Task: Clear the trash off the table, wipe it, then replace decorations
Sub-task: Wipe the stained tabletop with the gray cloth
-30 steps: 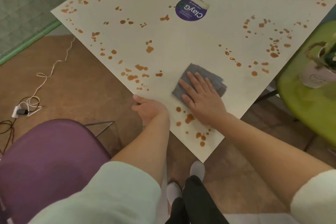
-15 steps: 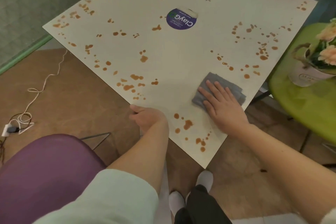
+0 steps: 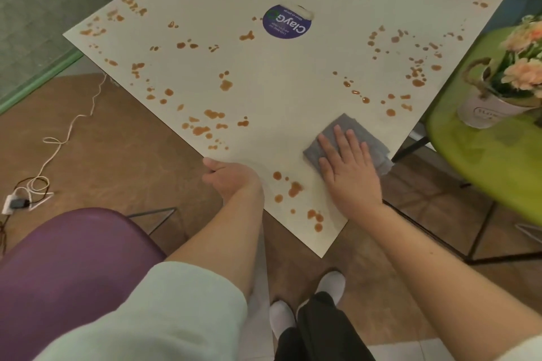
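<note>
Far left on the brown floor lies a white cable (image 3: 63, 138) looping toward a small plug block (image 3: 13, 203), and nearer the person sits a purple chair (image 3: 70, 267). The white square table (image 3: 293, 76) is speckled all over with brown spill spots (image 3: 211, 114), with a round purple sticker (image 3: 286, 25) near its middle. The left hand (image 3: 231, 179) grips the table's near edge — thumb lying on top, the other fingers curled under the rim and out of sight. To its right, a cluster of brown drops sits between the two hands. The right hand (image 3: 349, 167) lies flat on a folded grey cloth (image 3: 352, 141), fingers straight and spread, pressing it onto the tabletop close to the right-hand edge; one corner of the cloth just overhangs that edge. Further right stands a green chair (image 3: 484, 161), and on its seat a pale pot of peach flowers (image 3: 510, 82) — apart from the table.
</note>
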